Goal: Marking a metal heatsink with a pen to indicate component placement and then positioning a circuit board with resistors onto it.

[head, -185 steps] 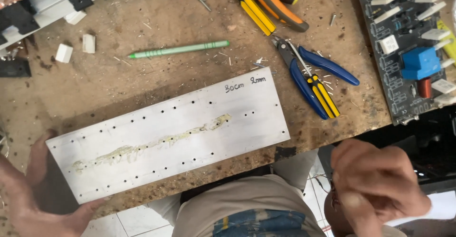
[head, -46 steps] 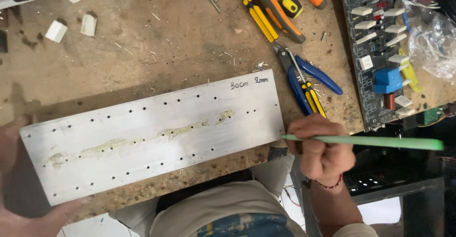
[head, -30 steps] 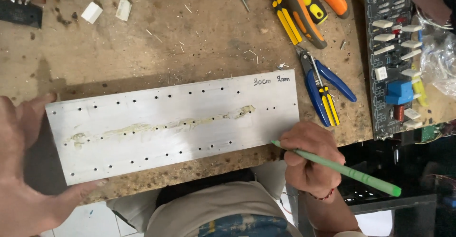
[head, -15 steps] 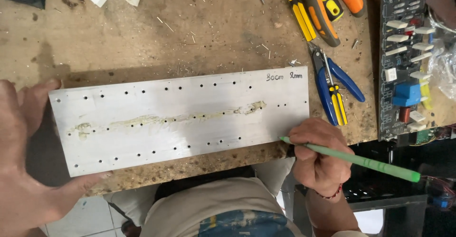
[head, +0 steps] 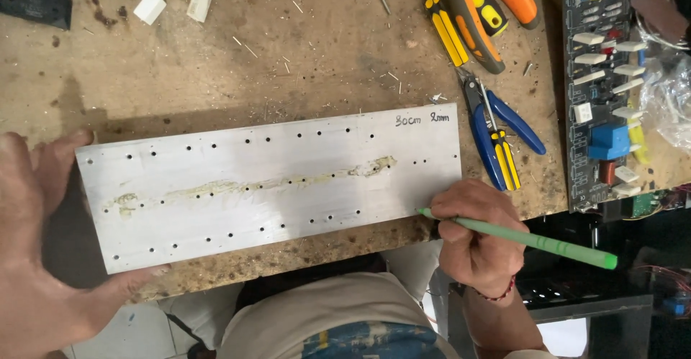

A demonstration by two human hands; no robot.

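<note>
A long drilled aluminium plate (head: 273, 186) is being steadied along the near edge of the worn wooden table (head: 288, 50), its left end braced by the left hand (head: 36, 244), spread wide. A green pen (head: 518, 238) is being gripped by the right hand (head: 479, 240), its tip touching the plate's near right edge. Compared with half a second ago, little has shifted; blue-handled pliers (head: 497, 139) are lying just beside the plate's right end.

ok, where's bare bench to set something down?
Bare wood lies above the drilled metal plate, between the two white blocks and the screwdrivers, with only small scraps. Crowded right: blue pliers, circuit board. Left hand and right hand flank the plate.
</note>
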